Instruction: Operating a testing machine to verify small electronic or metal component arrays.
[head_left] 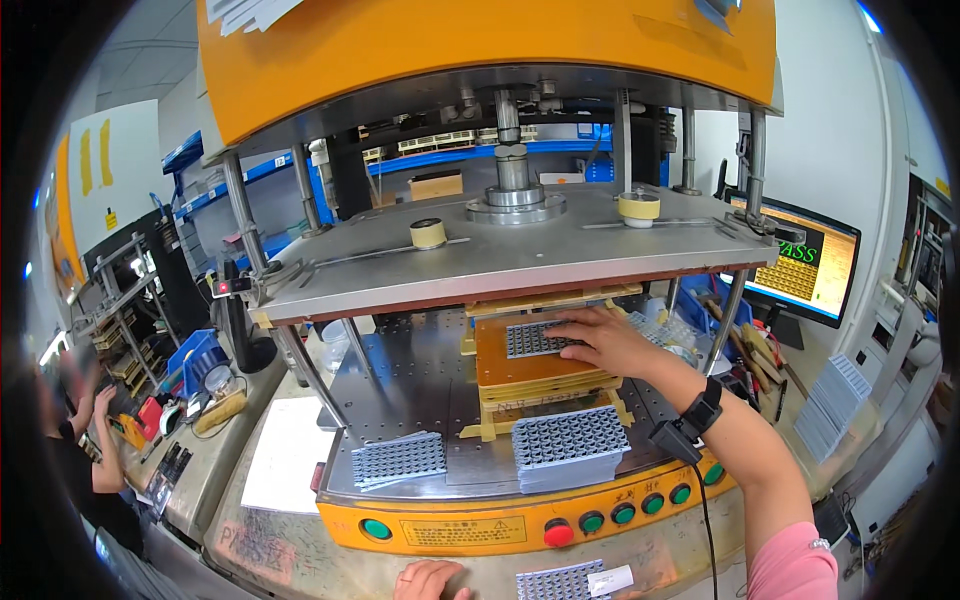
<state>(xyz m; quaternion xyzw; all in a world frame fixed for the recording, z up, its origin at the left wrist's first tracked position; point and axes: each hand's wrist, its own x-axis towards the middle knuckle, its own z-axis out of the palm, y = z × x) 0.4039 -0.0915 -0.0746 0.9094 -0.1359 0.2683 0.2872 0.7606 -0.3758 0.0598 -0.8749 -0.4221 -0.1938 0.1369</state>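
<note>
My right hand [605,342] reaches into the press, its fingers stretched over a grey perforated panel [530,342] and touching its right part. This panel lies flat on an orange-brown fixture plate [497,366] atop a layered yellowish block [520,408]. My left hand [430,581] shows only in part at the lower edge. Its fingers rest near the table's front with the thumb apart, and I see nothing in them. Closer to me on the press bed stand a tall stack of similar panels [570,445] and a lower, fanned pile of panels [398,460].
The press's upper plate [520,250] hangs above my right hand between metal posts [312,375]. A red button [558,532] and several green buttons line the yellow front. Another panel [555,582] with a white label lies nearest me. A monitor [815,265] stands right; another person [95,450] is far left.
</note>
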